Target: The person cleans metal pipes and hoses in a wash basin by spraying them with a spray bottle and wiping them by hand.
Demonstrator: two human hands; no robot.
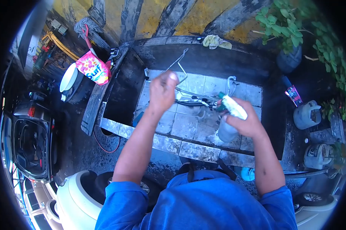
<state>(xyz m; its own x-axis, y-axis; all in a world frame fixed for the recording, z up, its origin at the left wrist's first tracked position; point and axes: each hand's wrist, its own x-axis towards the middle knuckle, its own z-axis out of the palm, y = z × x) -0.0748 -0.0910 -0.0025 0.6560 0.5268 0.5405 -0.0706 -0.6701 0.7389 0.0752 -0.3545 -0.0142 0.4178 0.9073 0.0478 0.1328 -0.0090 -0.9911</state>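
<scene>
My left hand (161,91) is closed around a thin bent metal tube (183,70), which sticks up past my fingers over the tiled basin (186,125). My right hand (245,119) grips a spray bottle (227,131) with a white and green trigger head. Its nozzle points left, toward the tube. Between my hands, more thin metal tubes and black hose pieces (194,102) lie on the tiles; whether they join the held tube, I cannot tell. A pale bent pipe (231,83) rests at the basin's back right.
A pink Surf detergent bag (93,68) and a mop (89,28) stand at left, beside a white-lidded bucket (68,76). A rag (216,42) lies on the back ledge. Jugs (307,114) and plants (282,23) are at right; cars (77,195) stand behind and left.
</scene>
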